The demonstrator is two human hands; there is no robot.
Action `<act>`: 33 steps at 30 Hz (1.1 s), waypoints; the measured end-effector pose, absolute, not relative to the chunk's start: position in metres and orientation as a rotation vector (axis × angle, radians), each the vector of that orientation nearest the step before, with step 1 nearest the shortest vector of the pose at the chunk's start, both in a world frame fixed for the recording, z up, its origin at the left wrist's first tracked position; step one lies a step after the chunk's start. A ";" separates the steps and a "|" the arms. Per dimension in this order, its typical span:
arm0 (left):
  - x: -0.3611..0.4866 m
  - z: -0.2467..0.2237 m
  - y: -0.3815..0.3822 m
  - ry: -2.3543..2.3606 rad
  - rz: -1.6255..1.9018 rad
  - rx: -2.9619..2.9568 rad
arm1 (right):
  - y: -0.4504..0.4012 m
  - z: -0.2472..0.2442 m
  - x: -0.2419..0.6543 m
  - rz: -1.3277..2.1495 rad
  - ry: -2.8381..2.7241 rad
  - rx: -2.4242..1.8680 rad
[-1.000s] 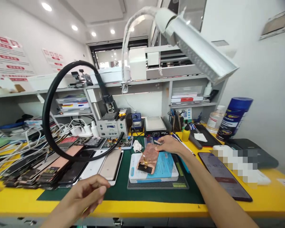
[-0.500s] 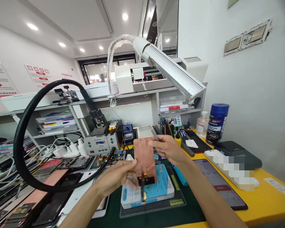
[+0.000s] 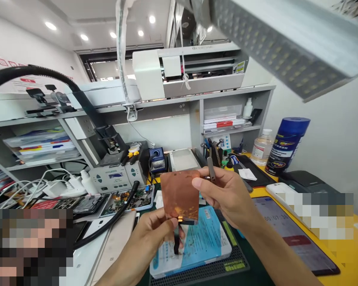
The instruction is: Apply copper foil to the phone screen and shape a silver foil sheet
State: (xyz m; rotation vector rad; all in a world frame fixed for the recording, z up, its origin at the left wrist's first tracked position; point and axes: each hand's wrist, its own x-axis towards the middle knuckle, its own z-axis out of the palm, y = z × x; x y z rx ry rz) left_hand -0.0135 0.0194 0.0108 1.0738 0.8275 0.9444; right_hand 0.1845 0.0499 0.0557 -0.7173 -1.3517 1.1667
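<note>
A flat copper-coloured panel (image 3: 180, 194) with a dark ribbon cable (image 3: 176, 240) hanging from its lower edge is held up between both hands. My left hand (image 3: 155, 234) pinches its lower left part near the cable. At the upper right edge, my right hand (image 3: 223, 192) grips the panel with thumb and fingers, and a grey metal tool (image 3: 211, 169) sticks up from between those fingers. Below the panel, a blue and white box (image 3: 209, 238) lies on a dark perforated mat (image 3: 237, 254).
A black hose (image 3: 119, 218) curves at the left near device shells. A lamp head (image 3: 274, 47) hangs at the upper right. To the right lie a tablet (image 3: 295, 238), a blue spray can (image 3: 288, 145) and a clear bottle (image 3: 261, 147). Behind stands a grey station (image 3: 116, 176).
The panel has tilted and looks wider and darker, its cable hanging lower. My left hand has shifted toward the cable. The view has moved closer to the shelf, and the lamp looks larger.
</note>
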 end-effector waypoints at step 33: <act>-0.025 0.013 0.018 1.120 1.310 0.920 | 0.040 0.036 0.154 0.897 -1.814 -0.850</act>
